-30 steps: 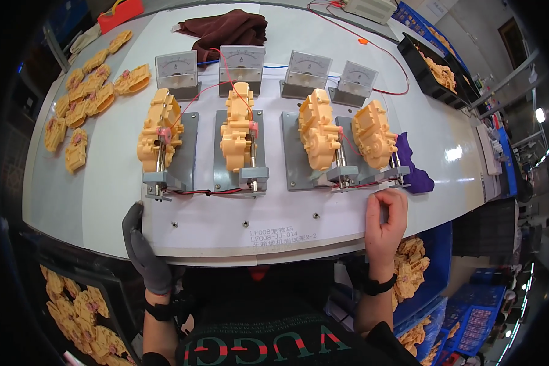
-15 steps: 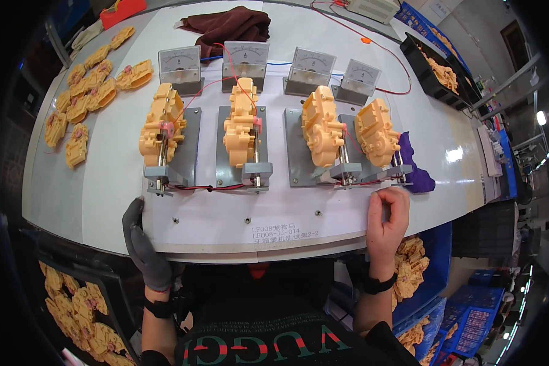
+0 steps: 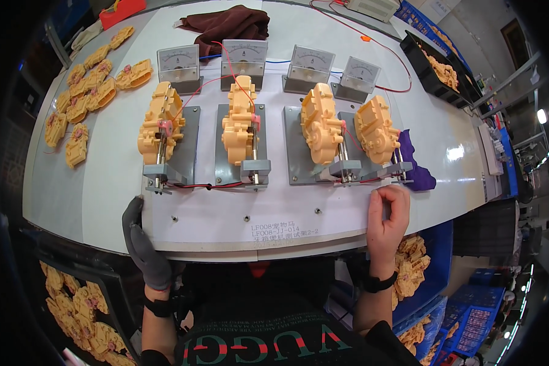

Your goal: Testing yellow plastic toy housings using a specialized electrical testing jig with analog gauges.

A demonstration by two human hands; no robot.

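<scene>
So I've got my gloved left hand flat and open on the near left edge of the white bench, holding nothing, probably just bracing. My bare right hand rests loosely curled on the near right part of the white test board, empty as far as I can tell, right below the far-right yellow gearbox. Four of those gearboxes sit clamped on grey fixture plates in a row, each wired to its own analog meter behind, which looks like a setup for checking all of them side by side, with spare yellow housings heaped far left.
</scene>
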